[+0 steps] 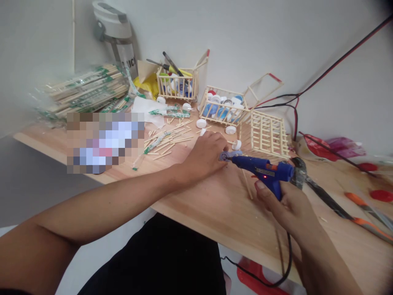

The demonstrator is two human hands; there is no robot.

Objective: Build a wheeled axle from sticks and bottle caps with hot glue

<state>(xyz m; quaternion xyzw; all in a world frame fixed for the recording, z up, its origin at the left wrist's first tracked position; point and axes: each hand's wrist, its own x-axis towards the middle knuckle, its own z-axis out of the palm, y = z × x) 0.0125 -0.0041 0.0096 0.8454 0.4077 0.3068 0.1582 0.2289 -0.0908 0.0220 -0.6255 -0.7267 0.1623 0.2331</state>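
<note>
Your right hand point(285, 200) is wrapped around the handle of a glue gun point(260, 167), deep blue, with a printed label, an orange part near its back and a glowing red light. It is raised over the desk point(196, 205), nozzle pointing left to a bluish, see-through round piece point(224, 156). Your left hand point(204, 153), fingers curled nearly closed, pinches that piece low over the desk. The wooden desk has a pale, streaked grain; loose sticks point(166, 143) lie left of your hands. Behind stand two stick carts filled with bottle caps, beside a lattice panel point(270, 135). A plain greyish-white wall point(245, 37) rises behind, with red-and-black wires crossing at right.
</note>
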